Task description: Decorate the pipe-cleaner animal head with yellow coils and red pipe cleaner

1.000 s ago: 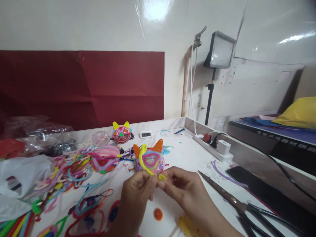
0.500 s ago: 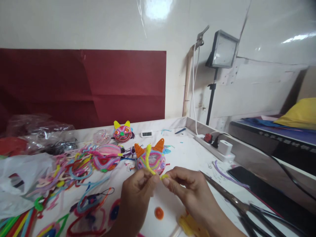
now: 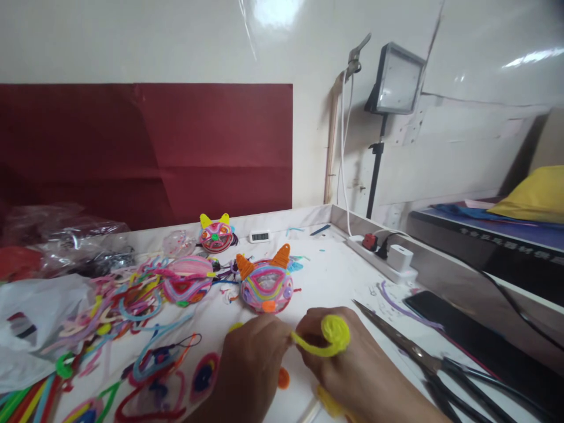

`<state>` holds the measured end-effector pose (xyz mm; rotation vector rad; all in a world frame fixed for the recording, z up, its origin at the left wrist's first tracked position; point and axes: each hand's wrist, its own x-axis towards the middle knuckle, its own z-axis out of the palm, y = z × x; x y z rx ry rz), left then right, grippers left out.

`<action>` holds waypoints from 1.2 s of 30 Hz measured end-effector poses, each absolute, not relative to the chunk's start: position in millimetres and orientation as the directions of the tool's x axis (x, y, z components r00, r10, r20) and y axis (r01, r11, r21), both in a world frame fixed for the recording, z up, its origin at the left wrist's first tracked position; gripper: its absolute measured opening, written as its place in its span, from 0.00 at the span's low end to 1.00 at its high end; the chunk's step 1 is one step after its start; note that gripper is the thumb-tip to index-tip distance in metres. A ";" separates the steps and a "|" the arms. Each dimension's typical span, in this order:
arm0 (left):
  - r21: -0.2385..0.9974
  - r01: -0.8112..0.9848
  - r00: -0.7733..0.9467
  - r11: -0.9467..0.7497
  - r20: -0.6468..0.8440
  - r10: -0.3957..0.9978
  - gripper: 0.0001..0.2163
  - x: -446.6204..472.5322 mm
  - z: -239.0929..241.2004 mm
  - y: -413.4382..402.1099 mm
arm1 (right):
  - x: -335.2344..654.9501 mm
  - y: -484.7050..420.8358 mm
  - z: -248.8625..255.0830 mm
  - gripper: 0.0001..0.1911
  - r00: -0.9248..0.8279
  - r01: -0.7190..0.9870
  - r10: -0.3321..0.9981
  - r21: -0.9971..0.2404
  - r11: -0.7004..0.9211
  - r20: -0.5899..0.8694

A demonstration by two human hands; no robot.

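Observation:
Both my hands pinch a yellow pipe cleaner low in the middle of the view. My left hand grips its straight end, with fingers closed. My right hand holds the other end, which is rolled into a small spiral by my fingertips. Just beyond my hands sits a ball-shaped pipe-cleaner animal head with orange ears. A small orange coil lies on the white table between my hands.
Loose coloured pipe cleaners spread over the left of the table, with a pink wrapped ball and a yellow-eared head behind. Long scissors lie at the right, near a phone and a power strip. Plastic bags sit far left.
The yellow pipe cleaner stood up in front of the orange-eared head; now it lies lower with one end rolled into a spiral. My hands have dropped towards me.

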<state>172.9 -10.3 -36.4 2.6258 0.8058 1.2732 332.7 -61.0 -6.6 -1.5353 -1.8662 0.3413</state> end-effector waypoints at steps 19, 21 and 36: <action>0.986 0.000 0.203 -0.166 0.163 0.966 0.13 182.1 -21.5 -9.8 | 322.5 -45.2 -16.8 0.17 0.130 0.170 0.958 -0.958 0.232 0.255; 0.979 0.036 0.173 -0.199 0.190 0.966 0.12 182.8 -18.2 -12.4 | 323.8 -45.8 -16.5 0.16 0.115 0.212 0.961 -0.951 0.225 0.252; 0.593 0.428 0.362 -0.682 0.579 0.730 0.11 176.2 -26.5 -11.1 | 325.9 -56.2 -9.9 0.09 -0.093 0.766 0.913 -0.557 0.320 0.396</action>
